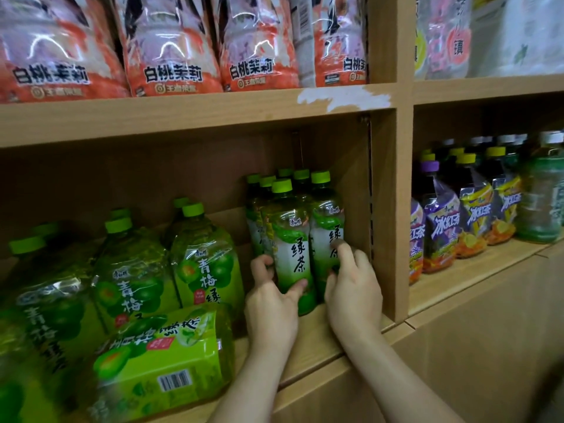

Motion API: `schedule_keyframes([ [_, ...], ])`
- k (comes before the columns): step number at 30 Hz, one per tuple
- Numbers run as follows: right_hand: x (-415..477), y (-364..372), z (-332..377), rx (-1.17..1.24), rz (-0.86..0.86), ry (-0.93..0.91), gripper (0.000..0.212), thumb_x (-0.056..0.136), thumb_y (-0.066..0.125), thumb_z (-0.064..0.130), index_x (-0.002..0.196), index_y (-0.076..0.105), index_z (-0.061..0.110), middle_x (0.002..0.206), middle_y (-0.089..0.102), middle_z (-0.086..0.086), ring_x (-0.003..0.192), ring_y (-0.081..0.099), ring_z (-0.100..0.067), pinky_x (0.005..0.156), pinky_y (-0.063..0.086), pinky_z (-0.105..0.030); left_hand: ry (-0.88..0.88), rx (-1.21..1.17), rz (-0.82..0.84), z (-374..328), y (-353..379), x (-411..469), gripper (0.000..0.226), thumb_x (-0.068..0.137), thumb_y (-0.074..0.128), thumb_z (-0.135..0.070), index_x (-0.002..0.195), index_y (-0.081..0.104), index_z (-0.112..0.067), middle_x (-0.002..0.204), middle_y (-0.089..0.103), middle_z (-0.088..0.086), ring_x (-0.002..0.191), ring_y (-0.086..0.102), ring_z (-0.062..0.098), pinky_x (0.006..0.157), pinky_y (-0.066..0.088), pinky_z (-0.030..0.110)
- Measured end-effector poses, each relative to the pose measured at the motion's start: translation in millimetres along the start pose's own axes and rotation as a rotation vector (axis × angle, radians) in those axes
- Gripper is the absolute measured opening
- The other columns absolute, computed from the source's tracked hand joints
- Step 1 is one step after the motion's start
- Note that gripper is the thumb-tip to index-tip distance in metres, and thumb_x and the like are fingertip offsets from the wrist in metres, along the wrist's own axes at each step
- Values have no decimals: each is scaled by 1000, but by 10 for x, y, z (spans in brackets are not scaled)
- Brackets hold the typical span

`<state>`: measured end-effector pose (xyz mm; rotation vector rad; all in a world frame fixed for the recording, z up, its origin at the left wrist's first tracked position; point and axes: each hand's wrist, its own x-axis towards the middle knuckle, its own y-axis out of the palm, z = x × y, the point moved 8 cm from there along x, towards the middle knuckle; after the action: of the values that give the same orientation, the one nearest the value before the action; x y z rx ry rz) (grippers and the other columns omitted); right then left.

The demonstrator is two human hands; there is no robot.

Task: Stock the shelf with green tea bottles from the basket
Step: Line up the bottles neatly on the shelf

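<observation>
Green tea bottles [293,239] stand clustered on the shelf board [320,340], just beside the divider [387,209] at their 3 o'clock. Large jugs [201,257] stand upright at 9 o'clock. One toppled jug [164,361] lies at 7 o'clock, nearer the edge. Iced tea bottles [470,221] stand beyond the divider. Packs [171,47] sit on the shelf above, at 12 o'clock.

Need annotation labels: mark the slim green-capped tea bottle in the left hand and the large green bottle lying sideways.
Slim green-capped tea bottle [292,247], head view, white label middle.
Large green bottle [164,358] lying sideways, head view, label's upper face.
</observation>
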<state>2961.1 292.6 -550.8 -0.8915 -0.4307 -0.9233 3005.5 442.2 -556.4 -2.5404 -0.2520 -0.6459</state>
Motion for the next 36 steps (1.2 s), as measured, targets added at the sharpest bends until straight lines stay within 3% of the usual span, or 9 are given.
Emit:
schedule_keyframes([
  [6, -64, -90, -9, 108, 161, 45, 54, 87, 55, 7, 138, 43, 22, 126, 55, -7, 111, 56, -27, 87, 46, -34, -19, -29, 45, 0, 7, -11, 59, 76, 76, -28, 120, 39, -19, 117, 67, 6, 101, 66, 28, 80, 53, 40],
  [10, -217, -352, 176, 184, 248, 20, 63, 86, 60, 8, 144, 38, 19, 142, 48, -5, 123, 51, -24, 101, 43, -36, -27, 173, 187, -147, -76, -133, 67, 86, 65, -28, 140, 28, -15, 122, 62, 12, 112, 58, 33, 88, 48, 40],
  [13, -304, -600, 394, 349, 233, 45, 55, 86, 63, 10, 136, 46, 21, 134, 55, -1, 114, 55, -17, 96, 45, -33, 110, 263, 233, -442, -396, -315, 63, 91, 54, -16, 145, 23, -16, 138, 48, 8, 124, 48, 28, 99, 40, 38],
  [16, -438, -578, 733, 508, 383, 38, 51, 86, 66, 17, 132, 48, 28, 130, 55, 4, 115, 53, -13, 100, 46, -40, 297, 240, 116, -618, -988, -557, 49, 88, 51, -7, 135, 46, -21, 138, 48, -3, 119, 50, 18, 99, 42, 33],
  [20, -703, -289, 1392, 368, 628, -254, 63, 82, 68, 35, 138, 41, 29, 137, 47, 7, 129, 41, -11, 104, 34, -29, 381, 343, 1, -345, -1652, -825, 34, 82, 52, -9, 112, 63, -20, 118, 61, -5, 107, 57, 15, 90, 47, 30],
  [26, -1064, 399, 1711, -108, 924, -377, 99, 70, 57, 76, 148, 16, 31, 147, 32, -7, 139, 25, -28, 109, 34, -47, 321, 487, -84, 201, -2201, -967, 30, 84, 52, -15, 110, 67, -19, 114, 64, -3, 102, 61, 18, 87, 52, 35],
  [30, -1028, 412, 1757, -250, 981, -362, 114, 61, 62, 80, 149, 23, 19, 151, 23, -13, 138, 29, -32, 109, 36, -43, 185, 588, -1, 379, -2152, -1026, 43, 94, 44, -36, 136, 43, -25, 113, 66, -5, 97, 63, 18, 81, 49, 35],
  [34, -1022, 325, 1695, -336, 1060, -314, 110, 60, 66, 70, 146, 25, 16, 140, 30, -12, 125, 45, -32, 99, 45, -42, 82, 568, 39, 464, -2054, -1048, 60, 96, 30, -49, 147, 11, -23, 75, 62, -4, 66, 61, 19, 61, 48, 36],
  [36, -1006, 280, 1652, -293, 1053, -295, 105, 58, 69, 63, 142, 31, 12, 132, 46, -10, 115, 53, -28, 92, 50, -39, 59, 552, 46, 434, -2021, -1050, 66, 94, 25, -54, 148, 2, -23, 69, 57, -6, 61, 55, 18, 58, 44, 34],
])
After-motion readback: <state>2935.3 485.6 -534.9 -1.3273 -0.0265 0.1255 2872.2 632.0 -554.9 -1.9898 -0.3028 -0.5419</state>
